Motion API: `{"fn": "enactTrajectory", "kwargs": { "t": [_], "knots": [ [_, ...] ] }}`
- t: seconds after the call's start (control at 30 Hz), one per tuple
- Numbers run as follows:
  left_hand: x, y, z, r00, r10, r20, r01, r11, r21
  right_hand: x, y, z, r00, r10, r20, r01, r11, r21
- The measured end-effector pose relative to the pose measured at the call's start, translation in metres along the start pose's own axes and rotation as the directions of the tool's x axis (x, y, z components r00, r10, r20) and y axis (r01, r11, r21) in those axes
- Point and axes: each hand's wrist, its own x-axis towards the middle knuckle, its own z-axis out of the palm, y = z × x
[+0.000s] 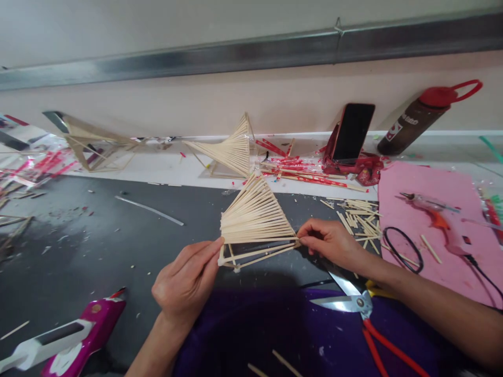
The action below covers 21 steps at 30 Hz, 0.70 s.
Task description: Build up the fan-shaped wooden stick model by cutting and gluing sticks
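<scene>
A fan-shaped model made of thin wooden sticks (254, 220) is held up over the dark table (98, 241) in front of me. My left hand (187, 281) pinches its lower left corner with fingers closed on the frame. My right hand (329, 242) pinches the right tip where the sticks meet. Several loose cut sticks (359, 220) lie just behind my right hand.
Scissors with red handles (363, 314) lie on a purple cloth (275, 335) under my right forearm. A glue gun (436, 217) rests on a pink mat (432, 230). A phone (352, 132), a red-capped bottle (422, 118) and two other stick models (230, 149) stand near the wall. A pink-white tool (74, 335) lies lower left.
</scene>
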Motion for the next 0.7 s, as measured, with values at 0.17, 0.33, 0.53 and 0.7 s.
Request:
{"fn": "enactTrajectory", "kwargs": {
  "t": [0.17, 0.33, 0.53, 0.7],
  "knots": [
    [0.000, -0.001, 0.000, 1.000, 0.009, 0.009, -0.009, 1.000, 0.003, 0.010, 0.005, 0.006, 1.000, -0.008, -0.006, 0.007, 1.000, -0.028],
    [0.000, -0.001, 0.000, 1.000, 0.007, 0.006, -0.007, 1.000, 0.002, 0.014, 0.009, 0.012, 1.000, 0.028, 0.004, -0.027, 1.000, -0.011],
    [0.000, 0.000, 0.000, 1.000, 0.003, 0.008, -0.003, 1.000, 0.002, 0.014, 0.009, 0.015, 0.997, 0.061, -0.038, -0.061, 0.998, -0.002],
    [-0.002, -0.001, -0.001, 1.000, 0.004, 0.020, -0.004, 1.000, 0.016, 0.014, 0.009, 0.012, 0.998, 0.043, -0.042, -0.047, 0.994, -0.099]
  ]
}}
